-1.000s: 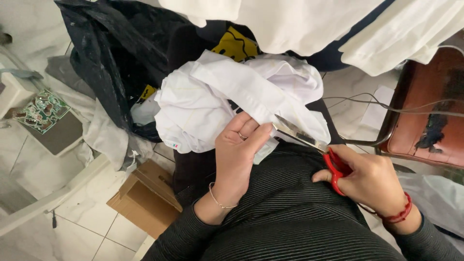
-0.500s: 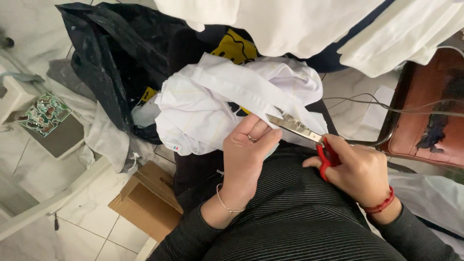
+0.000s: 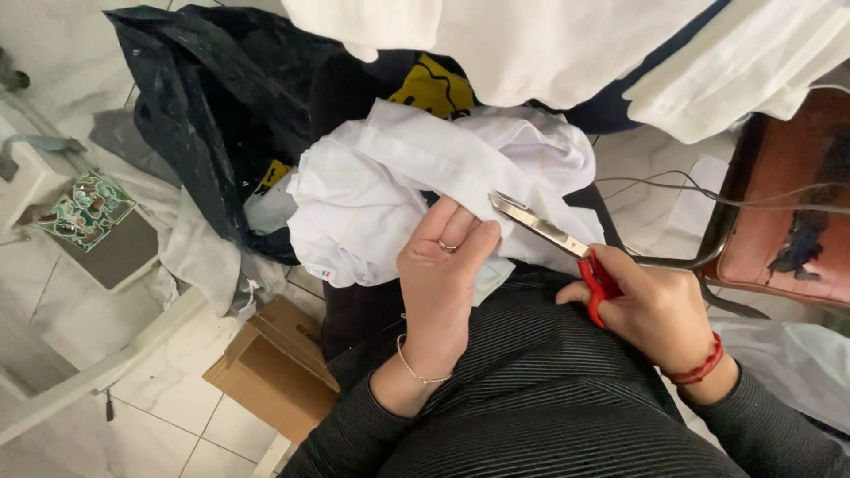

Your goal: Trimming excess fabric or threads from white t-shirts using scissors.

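Observation:
A crumpled white garment (image 3: 390,190) lies in my lap. My left hand (image 3: 443,274) pinches its lower edge between fingers and thumb; a ring is on one finger and a thin bracelet on the wrist. My right hand (image 3: 651,305), with a red cord at the wrist, grips red-handled scissors (image 3: 558,241). Their metal blades point up and left, with the tips at the cloth just right of my left fingers. I wear a dark ribbed top.
A black plastic bag (image 3: 212,115) lies open to the left. More white fabric (image 3: 567,44) hangs over the top. A brown chair seat (image 3: 788,212) with wires is at right. A cardboard box (image 3: 274,372) and a small patterned board (image 3: 84,208) sit on the tiled floor.
My right hand has moved the scissors left, bringing the blade tips to the cloth at my left fingers. The left hand keeps its pinch on the garment's edge.

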